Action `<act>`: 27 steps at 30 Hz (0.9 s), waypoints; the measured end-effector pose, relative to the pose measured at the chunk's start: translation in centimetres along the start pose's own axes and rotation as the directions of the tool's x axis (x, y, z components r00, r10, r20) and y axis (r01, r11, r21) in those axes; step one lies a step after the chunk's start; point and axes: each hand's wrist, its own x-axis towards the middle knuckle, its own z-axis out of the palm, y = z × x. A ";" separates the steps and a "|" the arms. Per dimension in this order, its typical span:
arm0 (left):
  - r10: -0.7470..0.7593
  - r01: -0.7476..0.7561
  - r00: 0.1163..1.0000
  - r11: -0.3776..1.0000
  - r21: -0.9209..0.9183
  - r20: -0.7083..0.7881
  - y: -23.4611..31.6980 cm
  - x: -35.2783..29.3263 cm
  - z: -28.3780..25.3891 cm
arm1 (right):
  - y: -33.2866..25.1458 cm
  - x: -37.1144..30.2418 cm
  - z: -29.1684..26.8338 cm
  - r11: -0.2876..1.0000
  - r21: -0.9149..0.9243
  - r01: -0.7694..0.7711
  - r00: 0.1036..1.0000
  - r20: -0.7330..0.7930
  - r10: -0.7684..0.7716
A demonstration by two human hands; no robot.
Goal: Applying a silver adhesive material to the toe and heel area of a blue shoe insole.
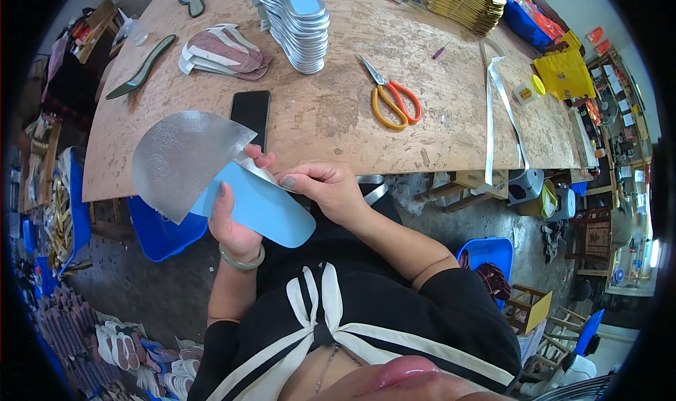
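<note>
A light-blue insole (274,207) is held over the table's near edge by my left hand (236,225), the thumb on its blue face and the fingertips showing at its far side. A shiny silver sheet with a rounded outline (184,160) spreads out from the insole's left end. Along the insole's far edge runs a narrow silver fold. My right hand (329,188) pinches that silver edge between thumb and forefinger. Just beyond the hands lies a black phone (251,112), partly covered by the sheet.
On the wooden table (324,147) lie orange-handled scissors (391,99), a stack of silver-edged insoles (299,38), white and mauve pieces (225,52), a gold bundle (465,5) and a white strip (493,119). Blue bins (165,235) stand below.
</note>
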 end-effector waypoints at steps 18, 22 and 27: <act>-0.007 0.009 1.000 0.995 0.100 -0.028 1.6 -0.6 0.6 | 0.1 -1.0 0.5 0.997 0.013 -0.078 0.997 0.024 0.078; -0.020 0.014 0.998 0.996 0.089 0.067 1.5 -0.9 0.5 | 0.4 -1.4 0.1 0.997 -0.035 -0.067 0.997 0.022 0.068; -0.004 0.001 0.998 0.999 0.042 0.057 0.5 -0.5 1.1 | -0.1 -0.8 0.2 0.742 -0.619 0.257 0.963 0.105 -0.246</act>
